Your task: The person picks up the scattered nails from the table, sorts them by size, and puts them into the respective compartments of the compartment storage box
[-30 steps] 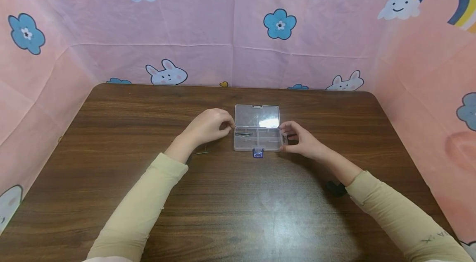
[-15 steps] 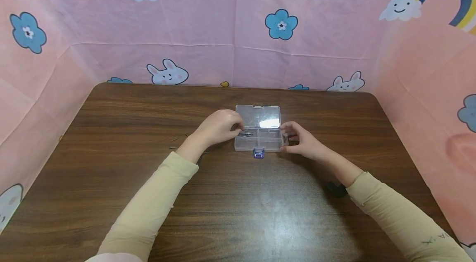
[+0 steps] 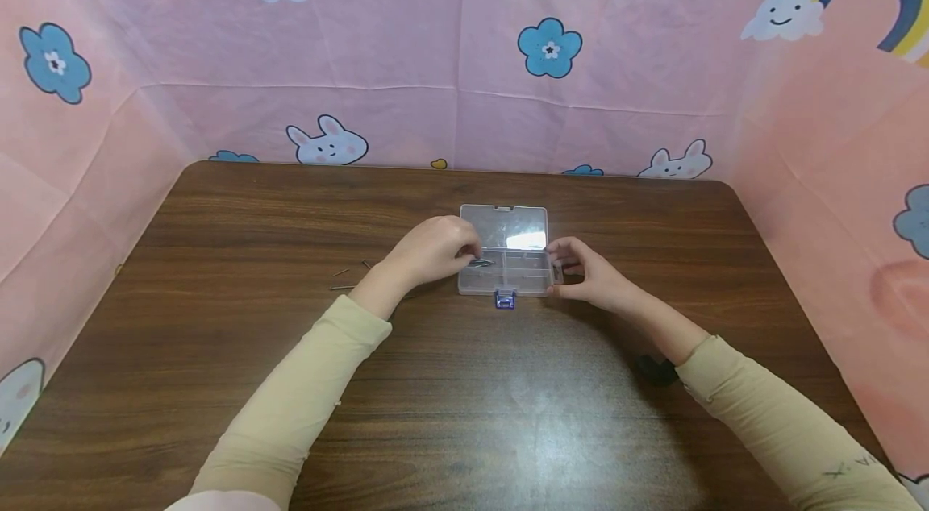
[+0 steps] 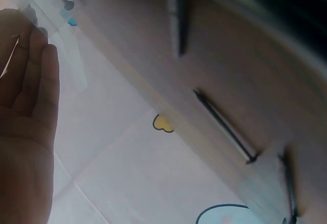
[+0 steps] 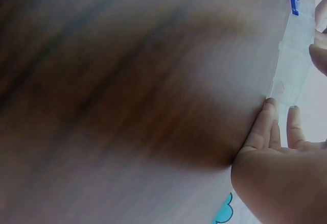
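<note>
A clear plastic box (image 3: 479, 281) with compartments stands on the table, its lid (image 3: 501, 225) raised at the back and a blue latch (image 3: 504, 300) at the front. My left hand (image 3: 435, 249) reaches over the box's left back compartment, thumb and fingertips together, seemingly pinching a nail (image 3: 481, 262); the fingers partly hide the nails lying there. My right hand (image 3: 591, 277) grips the box's right end between thumb and fingers, as the right wrist view also shows. More nails (image 4: 225, 124) lie on the table beneath my left wrist.
Left of my left forearm, loose nails (image 3: 342, 287) lie scattered on the wooden table (image 3: 464, 398). A dark object (image 3: 656, 370) shows under my right wrist. A pink printed cloth (image 3: 406, 51) hangs along the table's back and sides.
My left hand has moved right, from the box's left edge to over its left back compartment. Loose nails at the left have come into sight. The right hand keeps its hold.
</note>
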A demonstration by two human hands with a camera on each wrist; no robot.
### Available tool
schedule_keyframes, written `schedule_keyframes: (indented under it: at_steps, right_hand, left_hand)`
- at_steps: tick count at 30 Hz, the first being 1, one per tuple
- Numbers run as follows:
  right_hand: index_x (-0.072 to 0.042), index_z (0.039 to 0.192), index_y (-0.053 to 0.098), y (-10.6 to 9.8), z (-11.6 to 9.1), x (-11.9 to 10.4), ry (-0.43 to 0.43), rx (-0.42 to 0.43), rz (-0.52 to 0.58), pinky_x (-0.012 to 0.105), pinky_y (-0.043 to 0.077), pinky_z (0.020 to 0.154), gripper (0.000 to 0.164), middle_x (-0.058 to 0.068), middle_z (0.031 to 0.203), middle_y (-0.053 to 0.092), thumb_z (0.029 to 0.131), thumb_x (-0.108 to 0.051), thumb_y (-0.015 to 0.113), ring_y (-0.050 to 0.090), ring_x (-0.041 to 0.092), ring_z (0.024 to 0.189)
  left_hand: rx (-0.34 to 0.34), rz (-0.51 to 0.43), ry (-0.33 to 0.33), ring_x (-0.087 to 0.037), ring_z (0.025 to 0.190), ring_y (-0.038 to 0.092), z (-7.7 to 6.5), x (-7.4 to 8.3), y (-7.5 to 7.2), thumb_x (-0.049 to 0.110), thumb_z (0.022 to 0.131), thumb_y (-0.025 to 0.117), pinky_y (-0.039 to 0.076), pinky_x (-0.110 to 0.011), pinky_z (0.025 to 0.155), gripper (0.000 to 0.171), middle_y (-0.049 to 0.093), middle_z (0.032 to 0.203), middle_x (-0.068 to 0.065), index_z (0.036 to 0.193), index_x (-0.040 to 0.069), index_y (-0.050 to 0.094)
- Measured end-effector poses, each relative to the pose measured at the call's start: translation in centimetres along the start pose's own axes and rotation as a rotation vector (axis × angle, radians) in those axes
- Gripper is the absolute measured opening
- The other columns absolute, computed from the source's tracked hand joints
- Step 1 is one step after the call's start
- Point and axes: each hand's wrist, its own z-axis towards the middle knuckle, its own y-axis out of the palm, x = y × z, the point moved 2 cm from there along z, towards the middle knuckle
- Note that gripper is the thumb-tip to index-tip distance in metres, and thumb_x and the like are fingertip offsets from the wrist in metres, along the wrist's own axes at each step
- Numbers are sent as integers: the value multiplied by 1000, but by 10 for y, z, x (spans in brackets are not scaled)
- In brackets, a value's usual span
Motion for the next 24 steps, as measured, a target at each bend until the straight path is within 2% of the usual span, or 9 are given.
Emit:
schedule_keyframes:
  at_steps: [12, 24]
  right_hand:
    - [3, 143, 46, 0, -1, 0, -2, 0, 5, 63, 41, 119, 62, 27, 139, 54, 90, -3, 78, 53, 43, 132]
    - [4, 143, 46, 0, -1, -2, -8, 2, -4, 63, 42, 119, 62, 28, 138, 54, 90, -3, 78, 53, 44, 132]
  left_hand:
    - [-13, 16, 7, -18, 94, 75, 0, 3, -1, 3, 95, 75, 63, -35, 91, 11, 81, 99, -3, 97, 10, 82]
    - [34, 8, -33, -18, 97, 74, -13, -11, -13, 2, 95, 75, 62, -35, 92, 12, 80, 102, -2, 100, 11, 82]
